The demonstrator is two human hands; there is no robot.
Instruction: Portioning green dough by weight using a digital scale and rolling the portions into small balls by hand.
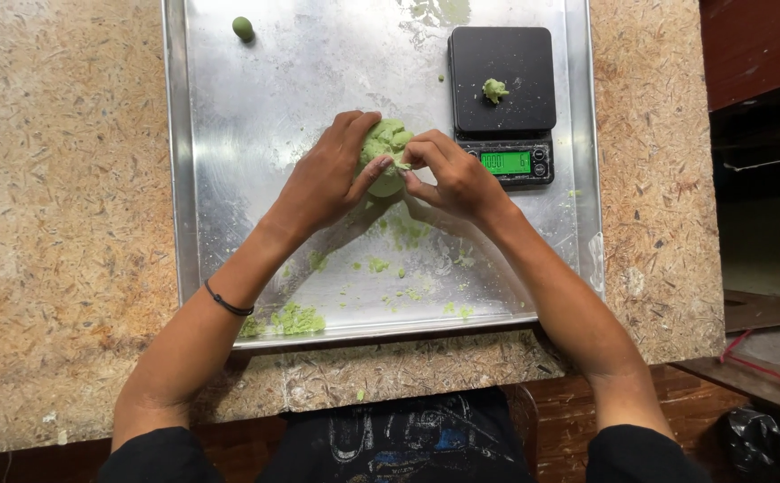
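A lump of green dough (386, 143) sits over the middle of a large metal tray (256, 107). My left hand (327, 174) cups the lump from the left, thumb pressed on its lower side. My right hand (452, 174) pinches at the lump's right edge with fingertips together. A black digital scale (502, 98) stands just right of my hands, with a small piece of green dough (494, 89) on its platform and a lit green display. A small rolled green ball (243, 28) lies at the tray's far left corner.
Green crumbs and smears (296, 319) are scattered over the tray's near half. The tray rests on a chipboard tabletop (59, 179). Dark wood and a black bag (752, 438) lie to the right, beyond the table edge.
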